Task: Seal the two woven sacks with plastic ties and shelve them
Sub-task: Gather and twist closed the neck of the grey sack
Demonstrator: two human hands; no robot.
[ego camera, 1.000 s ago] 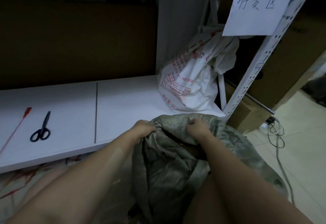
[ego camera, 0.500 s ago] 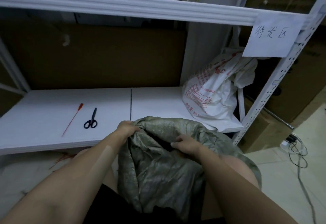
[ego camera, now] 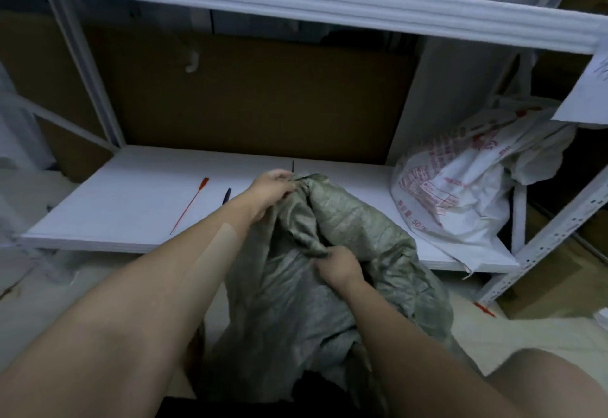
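The grey-green woven sack (ego camera: 345, 253) is held before the lower shelf (ego camera: 131, 213). Its bunched mouth is gripped by the curled fingers of the left hand (ego camera: 273, 190), and a lower fold by those of the right hand (ego camera: 339, 268). The white printed sack (ego camera: 460, 194) is seen at the shelf's right end, and a red plastic tie (ego camera: 189, 205) lies to the left.

scissors (ego camera: 227, 194) mostly behind left forearm (ego camera: 197, 253); paper sign (ego camera: 585, 98) cut by right edge; grey sack (ego camera: 345, 220) base hidden
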